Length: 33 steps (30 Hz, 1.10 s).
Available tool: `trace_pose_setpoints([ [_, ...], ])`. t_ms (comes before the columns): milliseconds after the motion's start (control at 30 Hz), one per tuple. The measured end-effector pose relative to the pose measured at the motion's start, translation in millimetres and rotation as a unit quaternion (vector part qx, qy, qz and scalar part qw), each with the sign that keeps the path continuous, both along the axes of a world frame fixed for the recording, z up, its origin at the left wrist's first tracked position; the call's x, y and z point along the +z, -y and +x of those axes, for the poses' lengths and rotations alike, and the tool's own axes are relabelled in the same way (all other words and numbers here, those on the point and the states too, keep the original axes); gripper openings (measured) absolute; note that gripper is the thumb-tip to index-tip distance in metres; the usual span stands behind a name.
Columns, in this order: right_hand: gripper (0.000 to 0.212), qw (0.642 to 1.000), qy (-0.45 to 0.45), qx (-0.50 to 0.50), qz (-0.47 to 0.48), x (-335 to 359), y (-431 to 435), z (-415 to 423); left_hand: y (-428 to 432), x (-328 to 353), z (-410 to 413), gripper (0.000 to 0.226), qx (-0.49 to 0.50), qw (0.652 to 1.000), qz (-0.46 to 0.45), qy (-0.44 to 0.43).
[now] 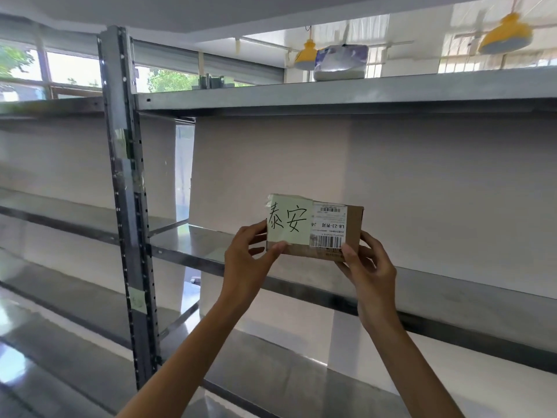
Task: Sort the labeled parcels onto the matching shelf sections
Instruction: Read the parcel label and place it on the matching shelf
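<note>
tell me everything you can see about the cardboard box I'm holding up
The cardboard box is small, brown and flat, held upright with its broad face toward the camera, in front of the metal shelf. A pale green note with two handwritten characters covers its left part; a white shipping label with barcodes sits upside down beside it. The left hand and right hand grip its lower corners.

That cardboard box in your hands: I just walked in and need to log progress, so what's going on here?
A person holds a small cardboard parcel up in front of a metal shelf, left hand and right hand gripping its lower corners. A green handwritten note and a printed shipping label face the camera. It is not yet set down.
</note>
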State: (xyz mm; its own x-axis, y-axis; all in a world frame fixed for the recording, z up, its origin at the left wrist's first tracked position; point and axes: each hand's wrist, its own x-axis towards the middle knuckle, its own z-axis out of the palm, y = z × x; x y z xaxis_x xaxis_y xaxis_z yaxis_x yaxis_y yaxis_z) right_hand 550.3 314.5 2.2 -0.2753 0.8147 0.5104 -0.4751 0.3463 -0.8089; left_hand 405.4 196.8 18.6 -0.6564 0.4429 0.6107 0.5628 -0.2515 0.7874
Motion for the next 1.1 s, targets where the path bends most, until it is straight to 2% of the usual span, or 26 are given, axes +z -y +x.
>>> trace_pose_setpoints([
  [400,0.040,0.999,0.044,0.004,0.018,-5.2,-26.2,-98.7,-25.0,-5.9,-105.6,0.042,-0.006,1.000,-0.008,0.016],
  [800,0.036,0.996,0.057,-0.069,0.021,-6.6,9.3,-197.0,-9.9,-12.1,-219.5,0.040,-0.049,0.999,-0.018,-0.012],
  [1100,0.040,0.992,0.046,-0.120,-0.001,-8.6,62.2,-266.8,25.1,-17.9,-299.1,0.065,-0.104,0.993,-0.049,-0.011],
])
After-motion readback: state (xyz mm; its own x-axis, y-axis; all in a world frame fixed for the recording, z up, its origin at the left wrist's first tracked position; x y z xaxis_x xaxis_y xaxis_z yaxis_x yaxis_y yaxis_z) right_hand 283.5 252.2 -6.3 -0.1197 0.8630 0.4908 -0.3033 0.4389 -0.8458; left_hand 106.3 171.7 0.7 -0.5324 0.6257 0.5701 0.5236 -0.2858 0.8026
